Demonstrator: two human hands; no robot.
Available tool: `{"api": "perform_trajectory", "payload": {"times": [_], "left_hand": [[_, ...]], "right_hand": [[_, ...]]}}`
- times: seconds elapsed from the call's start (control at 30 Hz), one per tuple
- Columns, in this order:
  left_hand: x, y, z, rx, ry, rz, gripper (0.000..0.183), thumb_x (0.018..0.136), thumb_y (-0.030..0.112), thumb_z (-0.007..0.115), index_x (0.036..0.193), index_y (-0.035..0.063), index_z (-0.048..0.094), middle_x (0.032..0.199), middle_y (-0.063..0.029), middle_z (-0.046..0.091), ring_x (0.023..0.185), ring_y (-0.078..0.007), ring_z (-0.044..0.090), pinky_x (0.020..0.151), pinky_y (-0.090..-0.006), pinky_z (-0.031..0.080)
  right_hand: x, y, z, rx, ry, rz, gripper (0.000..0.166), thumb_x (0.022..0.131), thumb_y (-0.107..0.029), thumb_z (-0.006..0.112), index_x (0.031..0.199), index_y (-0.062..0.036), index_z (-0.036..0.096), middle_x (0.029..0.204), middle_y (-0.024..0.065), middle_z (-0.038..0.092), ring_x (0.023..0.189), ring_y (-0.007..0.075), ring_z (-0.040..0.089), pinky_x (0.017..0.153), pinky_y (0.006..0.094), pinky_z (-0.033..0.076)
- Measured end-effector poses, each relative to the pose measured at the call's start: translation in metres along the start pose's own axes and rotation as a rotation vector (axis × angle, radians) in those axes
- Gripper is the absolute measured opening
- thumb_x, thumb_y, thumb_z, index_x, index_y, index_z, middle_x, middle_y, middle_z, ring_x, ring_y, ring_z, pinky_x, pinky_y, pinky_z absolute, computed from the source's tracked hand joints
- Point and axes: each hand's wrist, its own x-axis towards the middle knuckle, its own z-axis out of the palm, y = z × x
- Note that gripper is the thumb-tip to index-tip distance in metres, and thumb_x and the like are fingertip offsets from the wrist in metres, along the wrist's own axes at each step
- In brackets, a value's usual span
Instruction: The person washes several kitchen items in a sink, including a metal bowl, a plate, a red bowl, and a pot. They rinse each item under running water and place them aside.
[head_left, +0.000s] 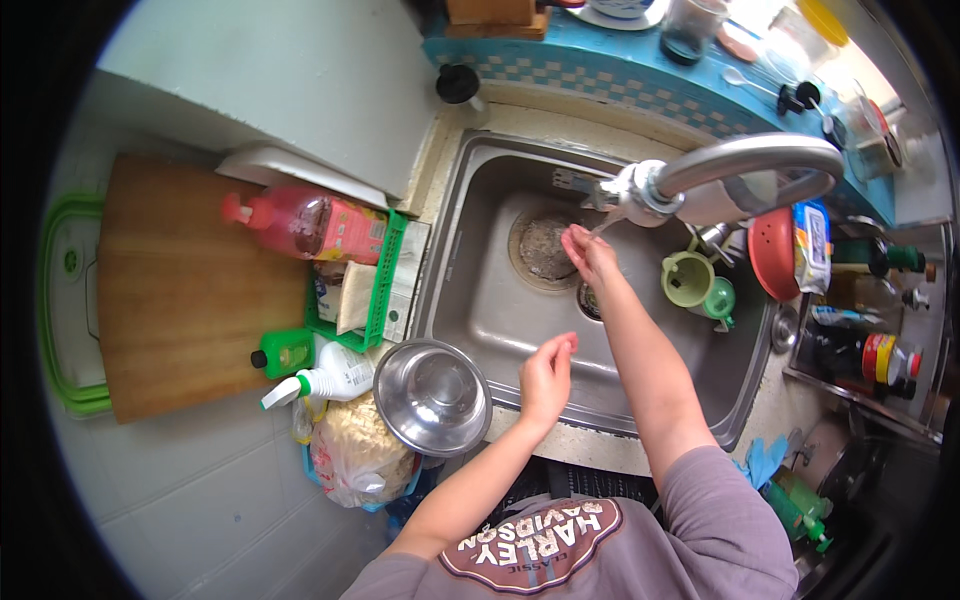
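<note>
Under the thin water stream from the metal faucet (651, 193), my right hand (590, 253) is held over the sink with nothing seen in it. My left hand (547, 369) hovers above the front part of the stainless steel sink (499, 322), its fingers loosely curled and apparently empty. A round, brownish object (541, 251) lies on the sink floor beside my right fingers, partly hidden by them. Below that hand is the drain (589, 301). At the sink's right side are a light green cup (688, 279) and a green bottle (720, 298).
Left of the sink are a steel bowl (433, 397), a white spray bottle (341, 373), a green basket (382, 281) and a pink pump bottle (315, 225). A red colander (772, 253) and a rack of bottles (862, 405) stand right. Jars (690, 30) line the back ledge.
</note>
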Motion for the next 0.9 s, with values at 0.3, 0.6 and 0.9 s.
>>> {"api": "perform_trajectory", "payload": {"times": [0.3, 0.6, 0.9], "left_hand": [[0.153, 0.010, 0.042, -0.772, -0.056, -0.454, 0.043, 0.099, 0.025, 0.049, 0.132, -0.0015, 0.043, 0.134, -0.0188, 0.051, 0.117, -0.0266, 0.055, 0.091, -0.0355, 0.049], [0.180, 0.036, 0.067, -0.623, -0.183, -0.641, 0.023, 0.088, 0.022, 0.069, 0.105, 0.0074, 0.068, 0.104, -0.0045, 0.062, 0.106, -0.0224, 0.055, 0.094, -0.0386, 0.046], [0.160, 0.039, 0.059, 0.047, -0.095, -0.180, 0.072, 0.074, 0.010, 0.070, 0.140, 0.0052, 0.039, 0.133, -0.0165, 0.050, 0.121, -0.0266, 0.048, 0.100, -0.0373, 0.039]], "right_hand": [[-0.064, -0.003, 0.000, -0.023, 0.229, -0.084, 0.021, 0.091, -0.028, 0.066, 0.095, -0.0082, 0.061, 0.077, 0.0013, 0.064, 0.058, 0.0074, 0.057, 0.046, 0.0183, 0.040], [-0.146, 0.014, -0.098, -0.538, 0.510, -0.142, 0.038, 0.077, -0.013, 0.071, 0.112, -0.0131, 0.058, 0.094, 0.0023, 0.062, 0.089, 0.0147, 0.060, 0.073, 0.0321, 0.048], [-0.143, -0.008, -0.202, -1.746, 0.679, 0.103, 0.042, 0.084, -0.017, 0.063, 0.125, -0.0131, 0.057, 0.113, 0.0111, 0.059, 0.111, 0.0370, 0.056, 0.095, 0.0422, 0.048]]}}
